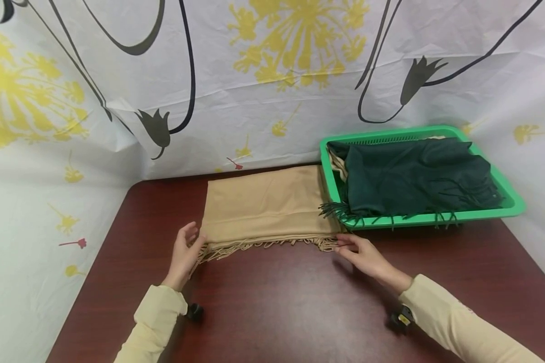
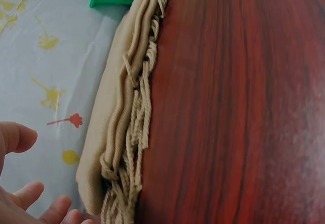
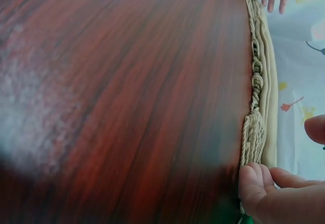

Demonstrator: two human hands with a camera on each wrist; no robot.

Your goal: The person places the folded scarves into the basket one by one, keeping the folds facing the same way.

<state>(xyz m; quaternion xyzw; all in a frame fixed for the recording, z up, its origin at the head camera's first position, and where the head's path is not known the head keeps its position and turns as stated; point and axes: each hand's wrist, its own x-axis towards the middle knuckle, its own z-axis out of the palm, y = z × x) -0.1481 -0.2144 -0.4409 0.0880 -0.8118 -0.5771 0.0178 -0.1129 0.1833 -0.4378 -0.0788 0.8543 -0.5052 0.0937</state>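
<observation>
A folded tan scarf [image 1: 263,201] with a knotted fringe lies on the table, its fringed edge toward me. Beside its left front corner is my left hand [image 1: 187,249], fingers loosely bent and spread. The left wrist view shows the fingers [image 2: 56,211] close to the scarf's end, with nothing held between them. At the right front corner, my right hand [image 1: 363,256] pinches the fringed edge between thumb and fingertips. In the right wrist view these fingertips [image 3: 256,176] meet at the fringe, and another finger stands raised away from the cloth.
A green plastic basket [image 1: 436,218] stands at the back right, against the scarf's right end. Dark green fringed cloth [image 1: 418,176] lies in it over some tan cloth, with tassels hanging over the rim. A patterned white sheet [image 1: 254,101] hangs behind the dark red table [image 1: 272,312].
</observation>
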